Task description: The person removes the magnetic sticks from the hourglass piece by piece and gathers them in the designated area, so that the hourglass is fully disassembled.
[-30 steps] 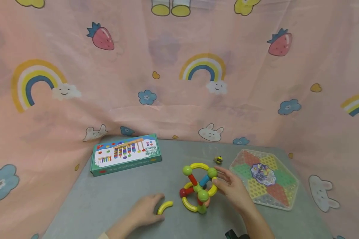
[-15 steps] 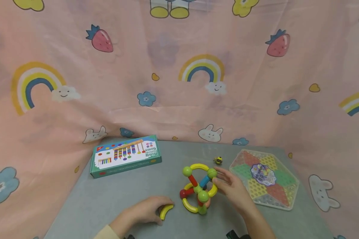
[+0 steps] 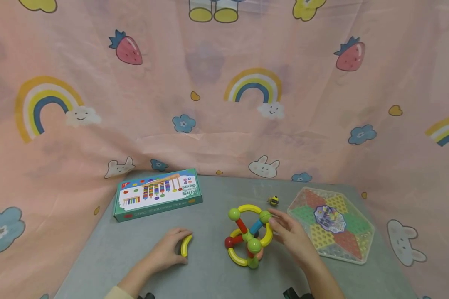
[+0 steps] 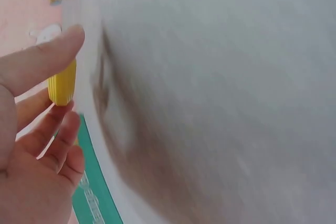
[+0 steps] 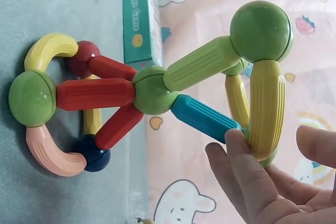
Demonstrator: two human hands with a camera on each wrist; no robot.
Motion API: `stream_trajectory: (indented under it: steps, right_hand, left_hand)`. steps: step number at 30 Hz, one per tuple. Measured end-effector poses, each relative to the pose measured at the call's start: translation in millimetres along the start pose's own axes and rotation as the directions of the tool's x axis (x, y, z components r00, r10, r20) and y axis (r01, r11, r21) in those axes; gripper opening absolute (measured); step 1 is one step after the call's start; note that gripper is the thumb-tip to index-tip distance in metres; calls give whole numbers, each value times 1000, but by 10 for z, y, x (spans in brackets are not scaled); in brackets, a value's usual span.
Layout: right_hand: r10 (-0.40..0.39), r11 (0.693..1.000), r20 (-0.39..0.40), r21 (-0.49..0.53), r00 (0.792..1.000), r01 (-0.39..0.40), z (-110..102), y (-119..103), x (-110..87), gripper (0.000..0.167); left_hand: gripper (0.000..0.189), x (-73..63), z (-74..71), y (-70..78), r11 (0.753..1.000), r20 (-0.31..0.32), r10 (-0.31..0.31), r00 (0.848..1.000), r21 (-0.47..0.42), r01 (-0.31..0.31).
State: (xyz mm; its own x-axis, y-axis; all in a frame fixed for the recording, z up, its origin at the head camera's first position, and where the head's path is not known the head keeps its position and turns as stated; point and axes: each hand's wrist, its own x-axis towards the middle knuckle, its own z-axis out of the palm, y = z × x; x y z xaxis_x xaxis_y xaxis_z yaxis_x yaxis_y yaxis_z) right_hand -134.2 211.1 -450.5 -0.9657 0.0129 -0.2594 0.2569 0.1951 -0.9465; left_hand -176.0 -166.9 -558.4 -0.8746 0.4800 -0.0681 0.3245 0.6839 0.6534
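Observation:
My left hand [image 3: 166, 250] pinches a short yellow curved building stick [image 3: 186, 246] between thumb and fingers, left of the stick-and-ball model [image 3: 241, 225]. In the left wrist view the ribbed yellow stick [image 4: 62, 85] shows between thumb and fingers. Green, red and dark blue balls join straight and curved sticks in the model, which stands on the table. My right hand [image 3: 296, 240] is at its upper right. In the right wrist view the right fingers [image 5: 252, 174] touch the model by a blue stick [image 5: 206, 118] and a yellow curved stick [image 5: 266, 106]; the thumb stands apart.
A green Ring Challenge Game box [image 3: 157, 195] lies at the back left of the grey table [image 3: 209, 216]. On the right is a hexagonal star-patterned game board [image 3: 331, 224]. A small bee figure [image 3: 273, 201] sits behind the model. A pink printed cloth hangs behind.
My left hand took hold of the yellow curved stick and moved left, away from the model, with it. The right thumb shifted slightly off the model, which has not moved.

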Motion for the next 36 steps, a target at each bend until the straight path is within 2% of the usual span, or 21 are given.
stream_trajectory:
  steps: [5,10,15,18,21,23,25,29,32,36]
  right_hand:
    - [-13,1000,-5,0,1000,13,13,-8,-6,47]
    - [-27,1000,-1,6,1000,27,26,-11,-5,47]
    - [-46,999,10,-10,999,47,9,7,0,50]
    - [-50,999,16,-16,999,51,0,17,3,51]
    - [-49,999,17,-10,999,49,-3,22,6,52]
    - [-49,999,18,-10,999,50,-6,24,7,52]
    - [-52,999,18,-13,998,52,-11,28,9,52]
    - [-60,998,20,-20,998,61,-20,42,11,53]
    - [-61,998,18,-20,998,61,-22,63,15,53]
    - [-59,998,9,-32,998,59,-25,96,13,57]
  left_hand:
    - [78,-136,-81,-130,1000,-26,-12,1000,25,12]
    - [76,-220,-117,-232,998,-16,-13,1000,54,14]
    - [81,-214,-150,-229,999,6,-20,1000,40,20]
    - [85,-176,-176,-168,998,-12,-32,999,48,33]
    - [81,-103,-190,-48,998,-70,-32,997,49,35]
    - [76,-34,-197,82,1000,-118,1,993,30,2]
    - [72,43,-203,246,998,-162,67,985,10,-66]
    - [70,213,-207,584,979,-226,198,954,-9,-205]
    - [71,351,-197,790,970,-226,240,944,19,-242]
    - [75,501,-181,1025,964,-193,265,945,39,-263]
